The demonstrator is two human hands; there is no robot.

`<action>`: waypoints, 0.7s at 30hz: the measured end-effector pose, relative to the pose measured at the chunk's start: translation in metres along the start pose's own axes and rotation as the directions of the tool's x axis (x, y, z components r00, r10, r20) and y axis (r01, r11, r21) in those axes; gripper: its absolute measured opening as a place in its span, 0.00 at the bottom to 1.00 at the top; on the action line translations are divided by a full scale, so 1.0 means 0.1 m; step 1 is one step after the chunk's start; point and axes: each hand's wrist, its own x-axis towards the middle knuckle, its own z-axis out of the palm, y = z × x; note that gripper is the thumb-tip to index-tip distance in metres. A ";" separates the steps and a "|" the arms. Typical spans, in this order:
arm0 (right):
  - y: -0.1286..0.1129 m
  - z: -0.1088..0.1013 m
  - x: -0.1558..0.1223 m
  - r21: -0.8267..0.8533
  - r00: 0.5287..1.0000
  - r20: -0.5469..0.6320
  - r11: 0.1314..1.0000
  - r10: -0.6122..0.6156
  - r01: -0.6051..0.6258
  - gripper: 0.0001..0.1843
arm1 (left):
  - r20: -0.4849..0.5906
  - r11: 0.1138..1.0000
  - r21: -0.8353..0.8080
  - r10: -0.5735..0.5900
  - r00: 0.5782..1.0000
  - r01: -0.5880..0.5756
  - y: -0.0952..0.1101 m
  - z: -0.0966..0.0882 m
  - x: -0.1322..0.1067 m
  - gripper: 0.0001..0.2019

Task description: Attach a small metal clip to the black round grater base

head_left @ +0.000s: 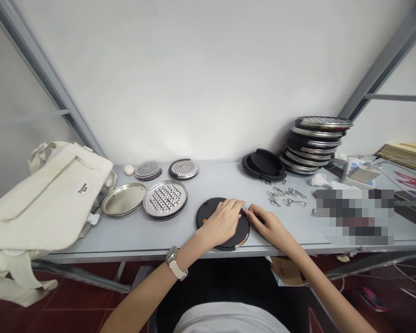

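A black round disc (205, 213) lies near the table's front edge, with an orange spot and a strip of metal rim showing. My left hand (225, 219) is over the disc, its fingers reaching to the upper right edge and holding it. At that edge my right hand (263, 222) pinches a small silvery metal clip (244, 209), partly hidden by the fingers. To the left sit a round metal grater (165, 199) and a stack of plain round metal lids (123, 199). Loose wire clips (287, 195) are scattered right of my hands.
Behind are two smaller round graters (148, 170) (184, 168) and a white rounded object (128, 169). Black round trays (263, 164) stand beside a tall stack of graters (314, 143). A cream bag (52, 194) covers the left end; a blurred patch hides things at right.
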 end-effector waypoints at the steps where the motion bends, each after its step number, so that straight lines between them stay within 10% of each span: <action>1: -0.01 0.00 0.00 0.002 1.000 -0.009 1.000 0.006 -0.006 0.17 | -0.001 1.000 0.001 0.006 1.000 -0.006 0.00 0.00 0.00 0.16; 21: -0.04 0.00 0.00 -0.044 0.998 0.040 0.998 -0.052 0.054 0.11 | 0.015 0.999 0.009 0.048 0.999 -0.048 -0.02 -0.01 0.01 0.16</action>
